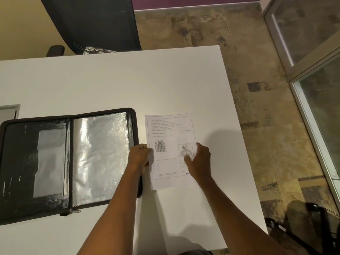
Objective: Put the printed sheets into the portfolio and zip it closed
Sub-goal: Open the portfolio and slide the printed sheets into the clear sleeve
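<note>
A black zip portfolio point(68, 162) lies open flat on the white table point(128, 80), with clear plastic sleeves showing on its right half. Its zipper pull point(73, 211) rests at the bottom of the spine. Just right of it lie the printed sheets point(169, 129), with text and two diagrams. My left hand point(140, 157) pinches the sheets' left edge, between them and the portfolio. My right hand point(199, 159) rests on the sheets' right side, fingers spread over the paper.
A black office chair point(95, 23) stands behind the table's far edge. A grey object point(8, 111) pokes in at the left edge. The table's right edge point(244, 144) drops to patterned floor, with glass panels point(312, 52) and a dark chair base point(303, 227) there.
</note>
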`<state>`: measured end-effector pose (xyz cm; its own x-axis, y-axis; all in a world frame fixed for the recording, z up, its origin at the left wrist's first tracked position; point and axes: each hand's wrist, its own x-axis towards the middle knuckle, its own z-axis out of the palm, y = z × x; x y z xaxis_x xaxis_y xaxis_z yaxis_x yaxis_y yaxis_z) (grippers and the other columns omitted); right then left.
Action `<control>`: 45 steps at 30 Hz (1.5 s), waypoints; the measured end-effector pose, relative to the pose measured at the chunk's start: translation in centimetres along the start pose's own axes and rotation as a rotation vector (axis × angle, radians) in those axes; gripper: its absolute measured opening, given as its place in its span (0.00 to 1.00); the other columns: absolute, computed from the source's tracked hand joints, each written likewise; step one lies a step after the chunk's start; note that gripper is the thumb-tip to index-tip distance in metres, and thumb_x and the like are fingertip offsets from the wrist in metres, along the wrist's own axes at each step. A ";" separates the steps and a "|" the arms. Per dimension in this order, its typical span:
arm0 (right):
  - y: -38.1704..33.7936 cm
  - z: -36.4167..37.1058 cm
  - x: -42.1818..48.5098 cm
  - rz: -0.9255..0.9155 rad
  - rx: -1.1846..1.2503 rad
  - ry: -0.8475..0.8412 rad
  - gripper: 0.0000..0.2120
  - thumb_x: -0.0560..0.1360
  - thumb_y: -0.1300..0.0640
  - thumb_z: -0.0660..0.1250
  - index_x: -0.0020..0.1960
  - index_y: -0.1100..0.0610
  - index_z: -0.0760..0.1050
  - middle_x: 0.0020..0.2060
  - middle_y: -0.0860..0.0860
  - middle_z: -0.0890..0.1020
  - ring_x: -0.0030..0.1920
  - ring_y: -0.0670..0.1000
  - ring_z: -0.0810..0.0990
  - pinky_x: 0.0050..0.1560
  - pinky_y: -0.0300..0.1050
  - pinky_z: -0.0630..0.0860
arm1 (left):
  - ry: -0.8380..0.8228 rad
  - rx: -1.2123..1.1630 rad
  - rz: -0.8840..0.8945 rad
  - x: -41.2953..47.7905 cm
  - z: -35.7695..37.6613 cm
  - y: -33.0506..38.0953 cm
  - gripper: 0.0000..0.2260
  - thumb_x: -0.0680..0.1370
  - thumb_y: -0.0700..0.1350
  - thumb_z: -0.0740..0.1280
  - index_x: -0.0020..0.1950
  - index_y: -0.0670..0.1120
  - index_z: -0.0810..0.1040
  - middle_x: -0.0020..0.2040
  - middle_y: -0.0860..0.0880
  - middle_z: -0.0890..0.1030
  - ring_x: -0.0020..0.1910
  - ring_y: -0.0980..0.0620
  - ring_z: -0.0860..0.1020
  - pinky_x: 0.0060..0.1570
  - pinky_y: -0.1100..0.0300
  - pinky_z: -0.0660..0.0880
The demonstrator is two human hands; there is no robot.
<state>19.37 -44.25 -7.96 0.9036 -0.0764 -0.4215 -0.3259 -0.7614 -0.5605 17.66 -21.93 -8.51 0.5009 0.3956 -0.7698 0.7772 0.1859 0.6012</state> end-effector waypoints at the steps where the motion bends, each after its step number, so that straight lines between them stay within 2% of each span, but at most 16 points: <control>1: 0.1 0.0 0.0 -0.003 0.002 0.004 0.30 0.77 0.52 0.70 0.74 0.63 0.67 0.68 0.60 0.74 0.69 0.61 0.71 0.71 0.54 0.69 | 0.003 -0.014 0.002 0.0 -0.2 0.0 0.08 0.77 0.33 0.71 0.40 0.41 0.82 0.38 0.43 0.84 0.35 0.45 0.81 0.35 0.55 0.78; 5: 0.5 -0.3 0.8 -0.003 0.052 -0.030 0.33 0.76 0.53 0.73 0.75 0.63 0.67 0.69 0.60 0.73 0.70 0.61 0.71 0.73 0.55 0.68 | -0.048 -0.078 0.026 -0.5 -1.1 0.0 0.05 0.79 0.34 0.73 0.52 0.40 0.86 0.46 0.42 0.89 0.41 0.43 0.87 0.41 0.50 0.85; 8: 0.4 -1.8 2.1 0.104 0.300 -0.021 0.36 0.74 0.53 0.76 0.77 0.60 0.65 0.70 0.58 0.73 0.68 0.56 0.75 0.70 0.54 0.73 | -0.135 -0.118 0.059 -0.9 -2.5 0.3 0.07 0.79 0.34 0.73 0.55 0.41 0.87 0.53 0.35 0.87 0.46 0.39 0.82 0.53 0.41 0.81; 10: -0.1 -3.4 2.7 0.168 0.524 -0.099 0.38 0.75 0.52 0.77 0.79 0.55 0.64 0.70 0.52 0.75 0.66 0.52 0.77 0.67 0.49 0.76 | -0.207 -0.144 0.077 -1.1 -3.6 0.6 0.08 0.78 0.35 0.73 0.56 0.40 0.86 0.58 0.32 0.85 0.49 0.38 0.80 0.60 0.35 0.77; 13: -0.6 -5.6 3.3 0.100 0.806 -0.395 0.25 0.78 0.56 0.73 0.74 0.54 0.72 0.65 0.50 0.83 0.65 0.52 0.82 0.58 0.39 0.80 | -0.304 -0.182 0.118 -1.5 -5.0 1.3 0.13 0.76 0.38 0.75 0.60 0.39 0.84 0.60 0.33 0.84 0.55 0.34 0.81 0.65 0.32 0.75; 15: -1.1 -6.6 3.3 0.047 0.901 -0.569 0.17 0.81 0.58 0.70 0.69 0.56 0.77 0.63 0.53 0.85 0.65 0.55 0.83 0.57 0.39 0.81 | -0.356 -0.201 0.150 -1.8 -5.5 2.0 0.16 0.74 0.41 0.77 0.61 0.39 0.84 0.62 0.34 0.84 0.56 0.35 0.82 0.63 0.35 0.77; 17: -1.8 -7.2 3.1 0.058 0.936 -0.619 0.14 0.81 0.58 0.69 0.66 0.56 0.80 0.63 0.57 0.85 0.65 0.57 0.83 0.59 0.42 0.82 | -0.395 -0.197 0.182 -2.1 -5.8 2.9 0.14 0.75 0.41 0.76 0.60 0.42 0.85 0.61 0.35 0.84 0.54 0.37 0.82 0.57 0.41 0.82; 19: -2.5 -7.5 2.8 0.020 0.902 -0.568 0.11 0.80 0.60 0.70 0.62 0.55 0.82 0.61 0.56 0.86 0.63 0.57 0.84 0.62 0.44 0.81 | -0.432 -0.157 0.236 -2.4 -5.8 3.8 0.09 0.79 0.39 0.73 0.58 0.46 0.84 0.59 0.39 0.84 0.53 0.37 0.79 0.52 0.47 0.80; 21: -3.3 -7.7 2.4 -0.052 0.830 -0.488 0.10 0.80 0.60 0.69 0.60 0.52 0.82 0.58 0.53 0.87 0.61 0.55 0.85 0.64 0.46 0.80 | -0.479 -0.150 0.279 -2.8 -5.2 4.5 0.13 0.82 0.36 0.69 0.64 0.47 0.82 0.63 0.43 0.84 0.60 0.36 0.81 0.61 0.44 0.77; 23: -4.3 -8.0 1.7 -0.124 0.761 -0.401 0.08 0.81 0.58 0.70 0.57 0.49 0.83 0.56 0.50 0.88 0.58 0.52 0.86 0.63 0.47 0.80 | -0.518 -0.180 0.321 -3.5 -4.4 5.3 0.18 0.81 0.37 0.70 0.70 0.47 0.79 0.67 0.45 0.84 0.66 0.41 0.82 0.67 0.44 0.76; 25: -5.2 -8.0 0.9 -0.172 0.739 -0.302 0.07 0.80 0.57 0.70 0.56 0.48 0.84 0.53 0.48 0.89 0.55 0.50 0.87 0.61 0.49 0.82 | -0.510 -0.182 0.385 -4.4 -3.8 5.9 0.20 0.78 0.42 0.75 0.69 0.48 0.81 0.66 0.45 0.84 0.65 0.43 0.83 0.65 0.47 0.79; 28: -5.9 -7.5 -0.1 -0.188 0.769 -0.166 0.08 0.80 0.58 0.70 0.53 0.46 0.84 0.50 0.48 0.89 0.52 0.52 0.88 0.59 0.54 0.84 | -0.431 -0.173 0.472 -5.3 -3.2 5.9 0.16 0.74 0.47 0.78 0.62 0.54 0.86 0.61 0.49 0.87 0.60 0.49 0.85 0.58 0.55 0.83; 34: -5.3 -5.9 -1.2 -0.131 0.802 -0.049 0.05 0.80 0.56 0.71 0.51 0.46 0.84 0.49 0.47 0.89 0.52 0.52 0.88 0.61 0.60 0.82 | -0.247 -0.276 0.561 -5.9 -1.4 3.6 0.17 0.77 0.44 0.78 0.64 0.50 0.83 0.57 0.49 0.87 0.55 0.52 0.86 0.48 0.61 0.82; 37: -4.5 -5.2 -1.4 -0.098 0.802 -0.039 0.03 0.79 0.56 0.73 0.51 0.48 0.84 0.48 0.47 0.89 0.52 0.52 0.88 0.60 0.57 0.83 | -0.245 -0.304 0.568 -5.8 -1.0 2.3 0.14 0.77 0.43 0.78 0.61 0.52 0.86 0.56 0.47 0.88 0.55 0.49 0.86 0.50 0.58 0.83; 42: -3.7 -4.8 -1.8 -0.019 0.846 -0.084 0.14 0.74 0.57 0.78 0.51 0.42 0.78 0.45 0.31 0.86 0.51 0.34 0.84 0.48 0.29 0.79 | -0.223 -0.222 0.561 -5.0 -0.1 0.9 0.15 0.75 0.43 0.79 0.61 0.55 0.85 0.57 0.48 0.88 0.59 0.47 0.85 0.62 0.45 0.81; 45: -3.7 -5.0 -1.5 -0.012 0.820 -0.078 0.13 0.74 0.58 0.78 0.49 0.43 0.80 0.44 0.31 0.86 0.48 0.35 0.85 0.48 0.31 0.79 | -0.185 -0.191 0.594 -4.9 0.2 0.8 0.15 0.75 0.45 0.79 0.59 0.61 0.84 0.56 0.51 0.88 0.57 0.50 0.86 0.59 0.48 0.82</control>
<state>20.62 -44.59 -1.70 0.8962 -0.0029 -0.4436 -0.4432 -0.0478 -0.8952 15.85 -23.89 -4.30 0.8951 0.3217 -0.3087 0.2750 0.1465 0.9502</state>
